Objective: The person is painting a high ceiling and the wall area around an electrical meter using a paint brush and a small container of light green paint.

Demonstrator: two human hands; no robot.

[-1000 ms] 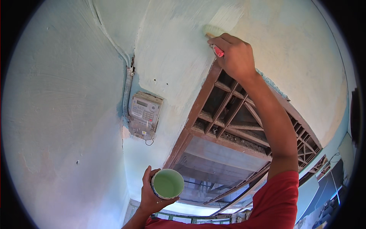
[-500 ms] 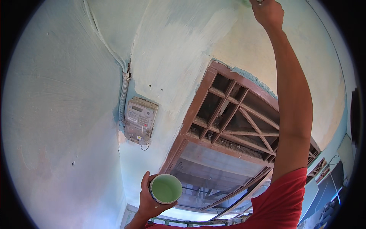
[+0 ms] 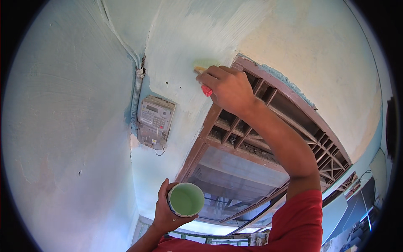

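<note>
A paintbrush (image 3: 205, 89) with a red handle is gripped in my right hand (image 3: 231, 89), raised beside the upper left corner of the window frame. Its pale bristles touch the wall (image 3: 184, 46), where a light greenish smear of wet paint shows. Lower down, my left hand (image 3: 165, 213) is wrapped round a small round tub (image 3: 186, 200) of pale green paint, its opening facing me. Some fingers of that hand are hidden behind the tub.
A grey electricity meter (image 3: 155, 122) hangs on the wall left of the window, with a conduit (image 3: 136, 94) running up from it. The brown wooden window frame (image 3: 197, 161) has a lattice vent (image 3: 264, 122) above glass. A bare cream patch (image 3: 319, 54) lies above the frame.
My right hand has come down and left from high on the wall to the frame's corner, bringing the brush into view. My left hand and the tub have shifted slightly right.
</note>
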